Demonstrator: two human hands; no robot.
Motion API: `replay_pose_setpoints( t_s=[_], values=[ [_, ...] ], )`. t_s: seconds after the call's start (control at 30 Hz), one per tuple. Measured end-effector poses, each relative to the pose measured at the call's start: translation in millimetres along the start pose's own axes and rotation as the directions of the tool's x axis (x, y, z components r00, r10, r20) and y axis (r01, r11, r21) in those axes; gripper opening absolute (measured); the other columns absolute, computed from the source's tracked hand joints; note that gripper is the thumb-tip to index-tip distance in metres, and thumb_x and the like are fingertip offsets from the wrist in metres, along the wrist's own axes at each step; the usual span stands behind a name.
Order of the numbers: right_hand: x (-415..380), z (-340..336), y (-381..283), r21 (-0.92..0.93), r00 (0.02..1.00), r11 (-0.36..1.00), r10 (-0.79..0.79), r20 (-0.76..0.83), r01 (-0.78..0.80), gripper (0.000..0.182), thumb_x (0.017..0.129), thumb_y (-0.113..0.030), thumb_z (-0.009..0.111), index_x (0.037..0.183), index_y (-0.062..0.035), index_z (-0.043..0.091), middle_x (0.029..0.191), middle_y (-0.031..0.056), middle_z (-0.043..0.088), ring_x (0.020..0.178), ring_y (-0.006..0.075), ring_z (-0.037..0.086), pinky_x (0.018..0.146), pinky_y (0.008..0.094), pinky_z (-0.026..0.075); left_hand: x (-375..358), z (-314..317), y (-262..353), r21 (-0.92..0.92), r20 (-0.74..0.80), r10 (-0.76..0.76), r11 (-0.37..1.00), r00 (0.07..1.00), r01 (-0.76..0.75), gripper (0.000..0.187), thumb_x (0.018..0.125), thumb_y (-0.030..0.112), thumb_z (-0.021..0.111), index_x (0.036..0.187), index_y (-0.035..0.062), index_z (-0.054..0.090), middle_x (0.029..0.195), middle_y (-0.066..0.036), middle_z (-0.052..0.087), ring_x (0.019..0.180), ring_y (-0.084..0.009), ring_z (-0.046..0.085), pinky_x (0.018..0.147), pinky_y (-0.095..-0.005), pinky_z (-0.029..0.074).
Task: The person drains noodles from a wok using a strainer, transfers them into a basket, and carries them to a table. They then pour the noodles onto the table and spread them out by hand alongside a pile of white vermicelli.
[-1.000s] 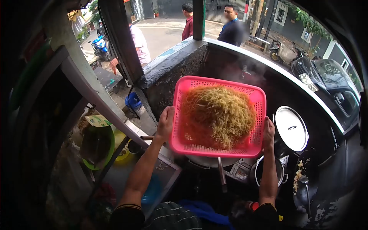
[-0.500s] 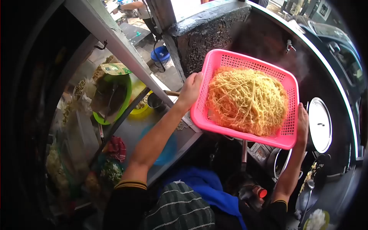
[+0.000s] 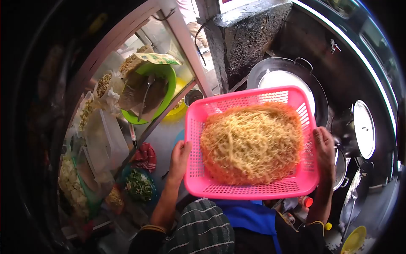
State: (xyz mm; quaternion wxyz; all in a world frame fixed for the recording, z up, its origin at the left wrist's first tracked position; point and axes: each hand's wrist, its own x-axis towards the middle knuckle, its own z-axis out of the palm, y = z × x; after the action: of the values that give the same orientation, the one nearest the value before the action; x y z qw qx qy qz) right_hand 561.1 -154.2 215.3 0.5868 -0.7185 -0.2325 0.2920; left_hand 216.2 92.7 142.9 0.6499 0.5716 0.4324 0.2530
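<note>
A pink perforated basket is held up in front of my body, heaped with yellow noodles. My left hand grips its left rim, and my right hand grips its right rim; the fingers under the rim are partly hidden. Behind the far edge of the basket, a large wok with a pale round surface inside is partly covered from view.
To the left are a green bowl with a spoon, a clear plastic container, a red cloth and chopped greens. A round metal lid stands at right, above a pot. A person's legs show at the top.
Both hands have brought the basket lower and closer to my body, levelling its tilt. The wok behind it has come into view, and the camera view has shifted.
</note>
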Motion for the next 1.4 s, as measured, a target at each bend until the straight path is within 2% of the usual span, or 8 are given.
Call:
replay_pose_setpoints(
  t_s=[0.17,0.37,0.57,0.67,0.73,0.83,0.93,1.4],
  values=[
    [7.6,-11.6,9.0,-0.036,0.997,0.997,0.076,0.033,-0.075,0.02,0.095,-0.019,0.054,0.087,-0.001,0.057,0.072,-0.0028,0.052,0.065,0.0053,0.043,0.058,0.0222,0.039,-2.7,21.9,33.1,0.106,-0.122,0.054,0.994,0.991,-0.041,0.018,0.095,0.022,0.054,0.088,0.0051,0.054,0.072,0.004,0.053,0.063,-0.004,0.045,0.056,-0.0238,0.038],
    [-13.1,26.1,69.0,-0.013,0.991,0.997,0.079,0.103,-0.078,0.016,0.093,-0.015,0.057,0.089,0.0003,0.057,0.071,0.002,0.057,0.067,0.0063,0.048,0.06,0.0256,0.043,5.0,-21.4,20.7,0.739,-0.126,0.306,0.663,0.944,-0.116,0.027,0.095,0.025,0.052,0.09,-0.0011,0.058,0.072,-0.004,0.055,0.063,-0.0111,0.05,0.058,-0.0296,0.041],
    [-23.7,54.6,122.1,0.095,0.928,0.969,0.187,0.322,-0.228,0.023,0.095,-0.023,0.051,0.094,-0.0004,0.057,0.074,0.0035,0.06,0.067,0.0066,0.052,0.059,0.0251,0.044,25.8,-60.0,3.0,0.873,-0.233,0.096,0.458,0.968,0.165,0.047,0.097,0.036,0.046,0.121,-0.0038,0.052,0.119,-0.021,0.058,0.11,-0.0343,0.055,0.09,-0.0357,0.042],
    [-8.0,39.4,137.4,0.151,0.856,0.924,0.251,0.452,-0.351,0.024,0.097,-0.023,0.048,0.093,-0.0018,0.058,0.072,0.0037,0.059,0.065,0.008,0.057,0.057,0.027,0.045,34.0,-71.1,-3.6,0.896,-0.003,0.333,0.42,0.943,-0.145,0.047,0.097,0.036,0.046,0.119,-0.0044,0.053,0.118,-0.021,0.059,0.111,-0.0324,0.055,0.093,-0.0339,0.041],
    [14.1,40.6,146.6,-0.078,0.933,0.968,0.252,0.256,-0.24,0.019,0.094,-0.019,0.051,0.092,-0.0021,0.06,0.074,0.0081,0.061,0.068,0.0174,0.061,0.059,0.0305,0.047,35.4,-58.2,8.9,0.838,-0.03,0.239,0.535,0.971,-0.106,0.046,0.097,0.035,0.045,0.119,-0.0041,0.053,0.119,-0.021,0.058,0.111,-0.0305,0.055,0.094,-0.0334,0.04],
    [56.2,65.5,189.2,-0.291,0.971,0.926,-0.231,0.067,0.241,0.016,0.085,-0.015,0.06,0.097,-0.0044,0.059,0.097,0.014,0.059,0.09,0.0316,0.057,0.075,0.0379,0.047,39.0,-71.8,-4.0,0.939,0.025,0.36,0.312,0.933,-0.146,0.045,0.097,0.035,0.045,0.118,-0.0046,0.054,0.115,-0.021,0.06,0.108,-0.0285,0.057,0.092,-0.0338,0.041],
    [90.8,87.7,183.9,-0.366,0.947,0.877,-0.317,0.048,0.312,0.023,0.081,-0.014,0.061,0.103,-0.0066,0.058,0.104,0.0131,0.058,0.098,0.0327,0.054,0.082,0.0405,0.046,40.2,-75.0,-5.6,0.867,-0.194,0.206,0.493,0.959,0.07,0.044,0.097,0.034,0.046,0.114,-0.0055,0.056,0.109,-0.02,0.062,0.103,-0.0272,0.059,0.089,-0.0338,0.042],
    [130.6,98.5,206.9,-0.24,0.952,0.929,-0.243,0.186,0.284,0.023,0.079,-0.011,0.058,0.098,0.0,0.065,0.097,0.0196,0.062,0.093,0.0355,0.06,0.082,0.0387,0.048,35.6,-38.1,22.4,0.831,-0.136,0.244,0.555,0.96,-0.023,0.048,0.096,0.038,0.046,0.119,-0.0042,0.054,0.116,-0.02,0.06,0.108,-0.0291,0.056,0.093,-0.0341,0.041]
  ],
)
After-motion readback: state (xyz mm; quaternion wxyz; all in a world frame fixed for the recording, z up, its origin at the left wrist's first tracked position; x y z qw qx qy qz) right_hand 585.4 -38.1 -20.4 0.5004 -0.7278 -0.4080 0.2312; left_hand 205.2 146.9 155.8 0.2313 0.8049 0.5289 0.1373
